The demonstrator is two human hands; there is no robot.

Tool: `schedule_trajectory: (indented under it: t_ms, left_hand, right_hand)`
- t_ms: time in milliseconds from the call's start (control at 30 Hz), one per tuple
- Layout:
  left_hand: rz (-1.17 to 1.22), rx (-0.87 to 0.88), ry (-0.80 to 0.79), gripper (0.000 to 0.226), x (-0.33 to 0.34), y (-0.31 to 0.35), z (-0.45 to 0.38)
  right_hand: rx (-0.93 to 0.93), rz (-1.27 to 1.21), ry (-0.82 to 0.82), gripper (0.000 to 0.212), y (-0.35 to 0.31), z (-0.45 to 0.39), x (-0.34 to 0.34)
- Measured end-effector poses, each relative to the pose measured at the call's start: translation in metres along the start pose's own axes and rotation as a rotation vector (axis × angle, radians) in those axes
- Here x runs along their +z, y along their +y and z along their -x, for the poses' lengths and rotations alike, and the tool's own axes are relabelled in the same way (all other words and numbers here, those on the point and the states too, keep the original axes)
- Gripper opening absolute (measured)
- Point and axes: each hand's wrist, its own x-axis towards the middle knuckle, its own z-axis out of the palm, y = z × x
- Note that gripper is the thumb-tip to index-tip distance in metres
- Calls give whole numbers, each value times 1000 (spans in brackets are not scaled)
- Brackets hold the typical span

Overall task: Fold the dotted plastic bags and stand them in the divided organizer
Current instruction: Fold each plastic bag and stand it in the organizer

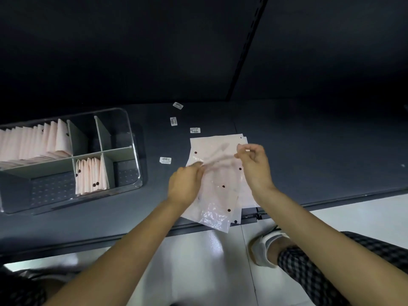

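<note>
- A thin, translucent dotted plastic bag (217, 186) lay lifted at its far end over a small stack of flat bags (223, 141) near the front edge of the dark table (309, 140), its near end hanging past that edge.
- The left hand (184, 184) had its fingers curled onto the bag's left edge, pinching the film; the right hand (254, 164) pinched the raised far corner between thumb and fingertips, the other fingers loosely curled. Held at two points like this, the floppy sheet was probably being peeled from the stack or brought over for a first fold.
- Which of those it was could not be told: the film was blurred and see-through, so its edges merged with the bags beneath, and the count of bags in the stack was unclear.
- Well apart to the left stood the clear divided organizer (132, 138), likely kept within reach of the left hand. A long row of folded bags (39, 140) stood upright in its far-left compartment, and a shorter row (91, 175) in a near middle compartment; the other compartments in view looked unfilled.
- The organizer's left end was cut off by the frame, so the row's full length was hidden.
- Four small white labels (195, 130) lay scattered on the table between organizer and stack; their print was too small to read.
- Below the table, a checked trouser leg (313, 274) and a pale shoe (262, 248) showed.
</note>
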Motion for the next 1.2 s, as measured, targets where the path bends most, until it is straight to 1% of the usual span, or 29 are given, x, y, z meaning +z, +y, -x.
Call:
schedule_trajectory:
  t_ms: [33,67,100,133,200,233,300,400,500,600,700,767,867,967,1033,1133,1200]
  left_hand:
    - [218,-81,-27,37,-9,4,-1]
    - [464,-173,-66,40,-20,8,-2]
    - [678,-256,-124,37,-31,14,-1]
    - [838,-317,-190,31,-40,18,0]
    - [982,-377,-300,26,-53,20,6]
    - [1012,-386,-325,25,-60,20,10]
    - [1039,-398,-341,25,-69,18,17]
    - [1031,-408,-339,24,-83,14,27]
    - [1044,-403,-258,11,-98,6,38]
    - [1070,-387,-176,3,-111,-1,51]
    - [1141,-375,-117,15,-124,-7,59]
    - [1200,-345,-126,19,-132,-8,63]
    - [1237,-292,-161,26,-141,-8,69]
    - [1237,-251,-174,37,-147,-8,75]
    - [1236,-252,-165,33,-150,-7,76]
    - [1239,-293,-171,13,-153,-3,79]
    - [1176,-300,-177,15,-149,1,82]
  right_hand:
    - [-24,42,-50,22,-5,2,0]
    - [-37,110,-126,25,-9,5,1]
    - [-49,169,-217,29,-12,9,4]
    - [-67,194,-300,28,-15,14,8]
    - [-113,145,-385,13,-19,25,17]
    - [-133,106,-381,14,-21,30,21]
    - [-145,58,-355,23,-22,36,26]
    - [-86,-18,-379,17,-28,46,31]
    - [1,-89,-413,12,-34,54,33]
    - [-3,-46,-479,10,-38,63,33]
    - [-11,-108,-544,10,-42,72,34]
    - [-7,-179,-565,15,-46,78,34]
    - [-64,-213,-570,29,-52,84,32]
    - [-159,-163,-570,38,-56,90,30]
    - [-214,-124,-554,40,-57,92,29]
    - [-279,-86,-539,43,-58,95,30]
    - [-300,-59,-531,44,-58,97,31]
